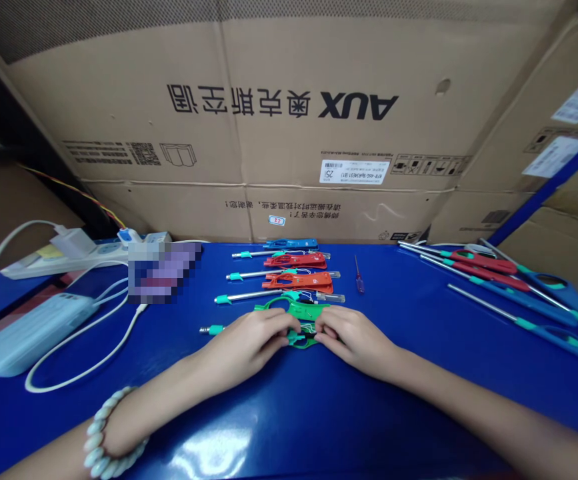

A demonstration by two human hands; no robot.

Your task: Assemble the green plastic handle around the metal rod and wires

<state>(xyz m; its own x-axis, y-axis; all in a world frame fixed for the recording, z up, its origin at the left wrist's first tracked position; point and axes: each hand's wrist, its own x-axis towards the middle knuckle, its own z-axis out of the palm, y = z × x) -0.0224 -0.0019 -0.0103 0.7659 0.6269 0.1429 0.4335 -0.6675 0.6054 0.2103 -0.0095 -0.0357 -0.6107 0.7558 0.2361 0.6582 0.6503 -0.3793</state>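
Note:
My left hand and my right hand are closed, fingers pinching the two ends of an opened green lighter casing on the table. Thin white wires and a small teal part show between the fingertips. From under my left hand a metal lighter tube with a teal collar sticks out to the left. Just beyond my fingers lies another green casing half. Whatever sits beneath the fingers is hidden.
Orange, red and blue casings lie behind with metal tubes. A small screwdriver rests to the right, near several long lighters. Left are a power bank, cables and a power strip. Cardboard stands behind.

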